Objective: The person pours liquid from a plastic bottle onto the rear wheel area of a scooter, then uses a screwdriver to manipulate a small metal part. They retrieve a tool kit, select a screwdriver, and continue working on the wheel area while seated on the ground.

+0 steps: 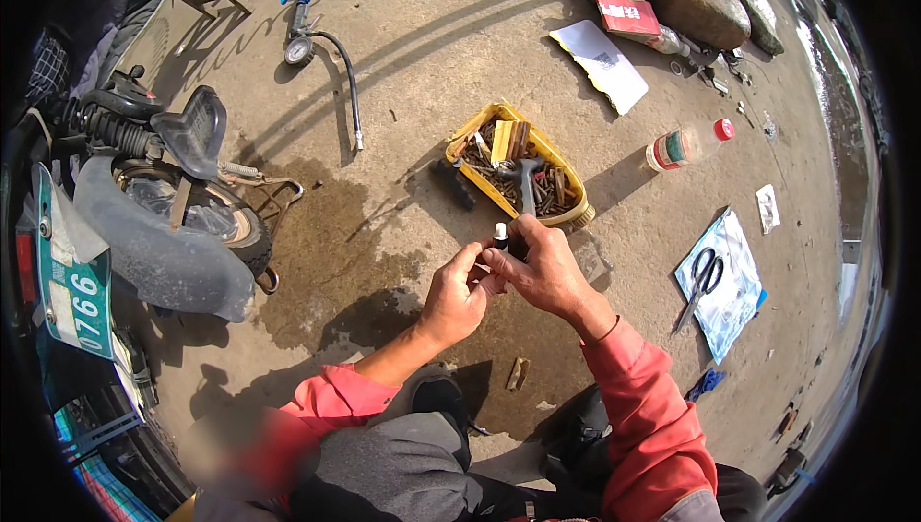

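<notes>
Both hands meet in front of me, just short of a yellow tub (566, 161) of screws and small metal parts. A small black piece with a white tip (500, 232) stands up between them; its exact kind I cannot make out. My right hand (545, 265) closes round it with thumb and fingers. My left hand (454, 299) is pinched at its lower end, and the fingertips hide what lies there. In the tub lie a hammer (525, 188) and a yellow box (502, 141). Against its left side rests a black handle (453, 184).
A tipped vehicle with a wheel (240, 232) and grey mudguard (144, 244) fills the left. Beyond lies a tyre gauge (299, 50) with its hose. To the right are a plastic bottle (683, 147) and scissors (705, 277) on a plastic packet (731, 303).
</notes>
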`<state>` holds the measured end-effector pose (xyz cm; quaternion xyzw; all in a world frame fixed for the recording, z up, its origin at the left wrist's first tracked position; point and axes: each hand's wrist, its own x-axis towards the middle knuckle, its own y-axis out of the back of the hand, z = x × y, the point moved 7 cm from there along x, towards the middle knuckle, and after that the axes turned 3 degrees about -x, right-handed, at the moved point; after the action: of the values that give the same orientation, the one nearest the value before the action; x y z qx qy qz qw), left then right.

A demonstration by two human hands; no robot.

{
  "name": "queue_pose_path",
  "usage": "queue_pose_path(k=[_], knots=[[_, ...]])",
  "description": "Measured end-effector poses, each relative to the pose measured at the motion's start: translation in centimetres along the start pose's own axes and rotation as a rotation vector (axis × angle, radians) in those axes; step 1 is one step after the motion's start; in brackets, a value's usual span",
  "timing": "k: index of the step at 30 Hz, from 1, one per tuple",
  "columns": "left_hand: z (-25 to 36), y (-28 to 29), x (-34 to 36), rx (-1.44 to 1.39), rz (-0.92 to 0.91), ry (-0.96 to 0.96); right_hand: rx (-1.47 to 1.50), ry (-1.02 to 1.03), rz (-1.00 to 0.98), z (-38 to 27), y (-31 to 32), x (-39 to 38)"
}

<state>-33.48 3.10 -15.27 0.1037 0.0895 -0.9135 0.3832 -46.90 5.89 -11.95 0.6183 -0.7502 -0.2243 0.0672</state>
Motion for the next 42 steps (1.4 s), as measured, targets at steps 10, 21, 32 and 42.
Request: queue_pose_path(k=[10, 21, 32, 42], knots=[[0.1, 0.3, -1.2, 0.046, 0.027, 0.002, -0.059, -0.009, -0.174, 0.0, -1.7, 0.1], [-1.4, 1.7, -1.9, 0.048, 0.125, 0.003, -0.446, 0.038, 0.146, 2.5, 2.7, 5.0], [-0.2, 0.9, -3.8, 0.037, 0.054, -0.025, -0.829, 0.206, 0.172, 4.6, 0.3, 10.0], [-1.6, 0.9, -5.9, 0.029, 0.001, 0.124, -0.977, 0.333, 0.203, 4.0, -0.1, 10.7]])
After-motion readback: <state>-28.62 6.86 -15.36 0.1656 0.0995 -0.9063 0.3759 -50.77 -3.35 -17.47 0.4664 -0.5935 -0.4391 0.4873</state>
